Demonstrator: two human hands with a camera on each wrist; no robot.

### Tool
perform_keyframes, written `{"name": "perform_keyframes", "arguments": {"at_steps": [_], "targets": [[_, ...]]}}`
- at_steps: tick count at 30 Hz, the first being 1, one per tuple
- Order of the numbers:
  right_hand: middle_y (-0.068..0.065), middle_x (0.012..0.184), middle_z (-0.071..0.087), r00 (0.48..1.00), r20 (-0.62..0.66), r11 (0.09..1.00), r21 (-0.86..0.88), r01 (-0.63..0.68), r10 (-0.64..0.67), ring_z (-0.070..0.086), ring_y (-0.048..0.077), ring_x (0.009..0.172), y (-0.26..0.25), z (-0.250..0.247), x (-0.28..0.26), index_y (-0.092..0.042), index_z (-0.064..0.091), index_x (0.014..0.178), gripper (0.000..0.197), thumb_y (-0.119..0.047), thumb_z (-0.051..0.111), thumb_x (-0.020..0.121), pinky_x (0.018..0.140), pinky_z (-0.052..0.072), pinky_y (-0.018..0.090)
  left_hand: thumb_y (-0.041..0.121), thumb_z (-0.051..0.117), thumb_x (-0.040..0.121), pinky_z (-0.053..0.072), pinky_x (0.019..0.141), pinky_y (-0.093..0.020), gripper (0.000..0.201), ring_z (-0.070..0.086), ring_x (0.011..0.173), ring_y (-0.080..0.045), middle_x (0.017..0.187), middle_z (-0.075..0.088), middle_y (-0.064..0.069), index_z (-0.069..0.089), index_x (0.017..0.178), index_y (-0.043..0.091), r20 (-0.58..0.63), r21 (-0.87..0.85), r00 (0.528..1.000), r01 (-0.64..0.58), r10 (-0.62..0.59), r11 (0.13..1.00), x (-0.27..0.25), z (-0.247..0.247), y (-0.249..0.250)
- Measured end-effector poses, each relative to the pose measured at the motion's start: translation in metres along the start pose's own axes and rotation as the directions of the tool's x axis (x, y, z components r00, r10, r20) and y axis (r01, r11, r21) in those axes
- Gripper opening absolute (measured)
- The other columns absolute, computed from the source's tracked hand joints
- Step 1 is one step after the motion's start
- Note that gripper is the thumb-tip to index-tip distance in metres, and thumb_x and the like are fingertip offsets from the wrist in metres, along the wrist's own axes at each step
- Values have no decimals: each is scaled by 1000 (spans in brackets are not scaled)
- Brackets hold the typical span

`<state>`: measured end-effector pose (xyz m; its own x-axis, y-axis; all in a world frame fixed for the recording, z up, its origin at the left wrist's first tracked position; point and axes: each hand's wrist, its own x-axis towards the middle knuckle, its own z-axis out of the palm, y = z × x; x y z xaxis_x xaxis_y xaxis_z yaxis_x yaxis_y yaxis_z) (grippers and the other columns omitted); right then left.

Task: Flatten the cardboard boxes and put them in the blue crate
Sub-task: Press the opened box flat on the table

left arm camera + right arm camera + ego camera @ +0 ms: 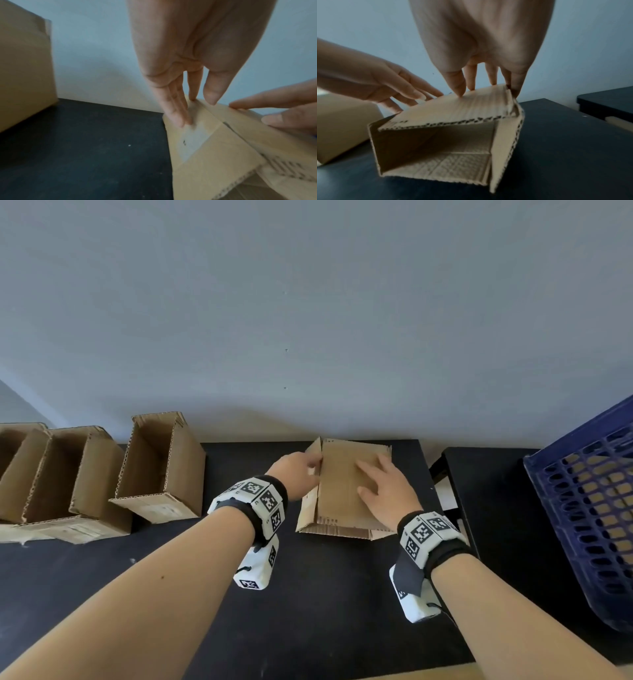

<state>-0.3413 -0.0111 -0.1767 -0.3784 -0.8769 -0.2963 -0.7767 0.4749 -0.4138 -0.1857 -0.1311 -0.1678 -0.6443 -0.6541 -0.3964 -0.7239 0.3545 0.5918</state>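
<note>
Blue slatted plastic crate (582, 508), right: brown cardboard inside. Half-collapsed brown cardboard box (342, 494) on black table (308, 594), long axis toward wall. Left hand (298, 474), right hand (387, 491): straight fingers pressing it.

Four cardboard boxes: three open ones (161, 467) (75, 477) (17, 453) at left, one half-collapsed box (342, 491); one blue crate (582, 529); two hands (298, 474) (387, 487).

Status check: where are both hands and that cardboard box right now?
Both hands, left and right, open, pressing the box. Box half collapsed, not flat. Blue crate right, path unobstructed.
</note>
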Motion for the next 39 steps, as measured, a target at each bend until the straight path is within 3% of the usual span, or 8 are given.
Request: {"name": "perform_keyframes", "arguments": {"at_steps": [5, 10, 19, 22, 27, 32, 35, 39], "targets": [[-1, 160, 7, 969, 208, 972, -216, -89, 135, 3, 25, 147, 35, 2, -5, -35, 25, 148, 52, -38, 41, 98, 118, 14, 47, 16, 49, 92, 41, 104, -36, 55, 47, 125, -25, 148, 29, -3, 38, 145, 26, 248, 265, 969, -64, -3, 962, 23, 42, 13], [-2, 160, 5, 952, 271, 978, -184, -97, 146, 9, 21, 147, 47, 12, -4, -35, 28, 147, 49, -32, 39, 99, 116, 18, 44, 3, 46, 86, 48, 94, -34, 56, 55, 112, -24, 142, 35, 3, 43, 139, 21, 233, 316, 965, 44, -122, 948, 50, 59, 10], [-8, 160, 0, 939, 310, 987, -98, -126, 150, -1, 18, 148, 52, 14, -5, -39, 26, 147, 65, -6, 41, 93, 117, 23, 44, 7, 46, 88, 44, 101, -35, 53, 51, 119, -21, 145, 31, 5, 47, 138, 26, 236, 271, 965, 49, -116, 961, 49, 58, 5], [-6, 159, 15, 969, 219, 989, 67, -132, 114, 13, 17, 146, 57, 12, -7, -35, 39, 142, 57, -7, 43, 93, 114, 29, 37, 12, 51, 89, 43, 99, -30, 46, 53, 118, -19, 143, 39, 2, 53, 133, 28, 175, 164, 982, 41, -70, 986, 41, 48, 6], [0, 139, 50, 964, -76, 912, 351, -214, 255, 48, 20, 127, 74, -2, -17, -24, 51, 134, 46, -7, 49, 91, 104, 38, 31, 15, 62, 86, 47, 86, -29, 49, 57, 107, -22, 126, 56, -8, 51, 133, 17, -141, -131, 967, 195, -213, 972, 31, 34, 1], [3, 128, 59, 929, 44, 827, 441, -348, 367, 52, 22, 121, 85, -11, -9, -18, 44, 138, 46, -19, 52, 93, 103, 40, 34, 27, 62, 89, 52, 86, -37, 49, 58, 94, -24, 111, 59, -9, 48, 130, 5, -57, -227, 927, 350, -371, 909, 31, 40, 10], [5, 130, 57, 919, 118, 755, 537, -377, 376, 57, 24, 115, 88, -3, -1, -16, 47, 136, 51, -30, 58, 89, 101, 46, 43, 29, 62, 89, 52, 88, -38, 49, 55, 92, -23, 117, 59, -10, 47, 130, 6, -72, -269, 901, 396, -428, 878, 29, 48, 13], [5, 118, 65, 920, 204, 627, 680, -380, 336, 62, 25, 106, 94, 8, 5, -15, 62, 115, 35, -24, 70, 83, 95, 50, 46, 34, 63, 88, 53, 88, -39, 54, 56, 95, -23, 99, 56, -5, 46, 131, 7, -42, -376, 867, 446, -496, 812, 27, 56, 16]]}}
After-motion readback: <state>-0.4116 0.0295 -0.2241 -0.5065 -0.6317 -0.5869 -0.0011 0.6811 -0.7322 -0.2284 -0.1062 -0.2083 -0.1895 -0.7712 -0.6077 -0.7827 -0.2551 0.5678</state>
